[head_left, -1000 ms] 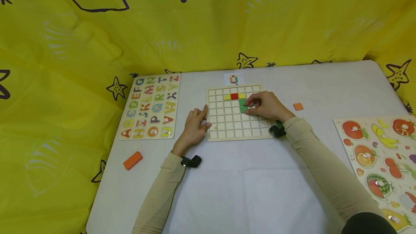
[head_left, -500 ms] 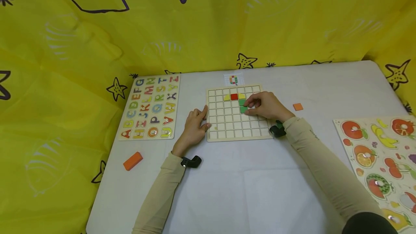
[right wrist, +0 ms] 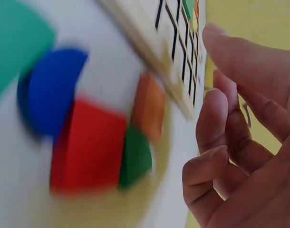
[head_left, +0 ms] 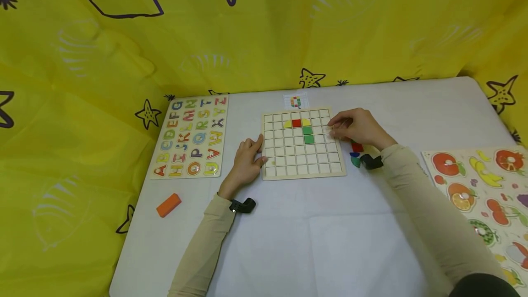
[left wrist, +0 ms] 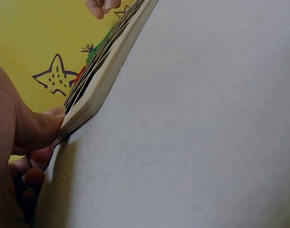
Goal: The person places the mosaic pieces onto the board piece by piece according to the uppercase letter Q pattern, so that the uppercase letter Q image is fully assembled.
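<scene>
Left hand (head_left: 244,163) has thumb and index spread against the left edge of the wooden grid board (head_left: 290,159), towards the far edge of the table (head_left: 268,251). Board's probably light and stiff; grab its rim. Green square tiles (head_left: 309,139) look slick, so pinch their sides. Right hand (head_left: 360,125) is over the right edge, thumb and fingers apart, nothing visible between.
</scene>
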Tool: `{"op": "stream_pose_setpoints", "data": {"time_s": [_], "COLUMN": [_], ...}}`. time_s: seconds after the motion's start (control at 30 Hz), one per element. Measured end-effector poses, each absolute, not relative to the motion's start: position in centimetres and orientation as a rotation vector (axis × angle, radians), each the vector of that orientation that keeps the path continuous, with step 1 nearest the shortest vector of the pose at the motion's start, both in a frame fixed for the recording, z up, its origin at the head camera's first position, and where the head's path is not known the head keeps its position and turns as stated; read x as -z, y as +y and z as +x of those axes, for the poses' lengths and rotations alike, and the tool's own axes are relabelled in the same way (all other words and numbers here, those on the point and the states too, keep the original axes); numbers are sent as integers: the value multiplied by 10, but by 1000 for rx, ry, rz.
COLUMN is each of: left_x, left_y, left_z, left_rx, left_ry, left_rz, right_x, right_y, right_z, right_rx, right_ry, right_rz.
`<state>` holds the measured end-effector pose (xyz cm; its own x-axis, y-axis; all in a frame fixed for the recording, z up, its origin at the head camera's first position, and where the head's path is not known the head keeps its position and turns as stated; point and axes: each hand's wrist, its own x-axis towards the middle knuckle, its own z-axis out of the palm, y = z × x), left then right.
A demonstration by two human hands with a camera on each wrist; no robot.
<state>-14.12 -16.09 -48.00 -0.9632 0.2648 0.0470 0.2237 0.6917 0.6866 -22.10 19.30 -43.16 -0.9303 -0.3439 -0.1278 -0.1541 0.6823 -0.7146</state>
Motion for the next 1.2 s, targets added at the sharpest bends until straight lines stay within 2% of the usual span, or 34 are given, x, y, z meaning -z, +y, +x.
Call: {"op": "stream_pose_setpoints", "data": {"time_s": [0.4,1.2], "left_x": [479,480], "left_y": [-162,-160], "left_z": [-141,-141], "left_rx": [-1134,-1126], "left_ry": [2849,2853], "left_rz": [394,409], "right_x": [433,438], "right_y": [234,232], "right_z": [-222,-218], "right_rx": [996,919], "right_ry": [2683,2633], "right_rz": [-329,-341]}}
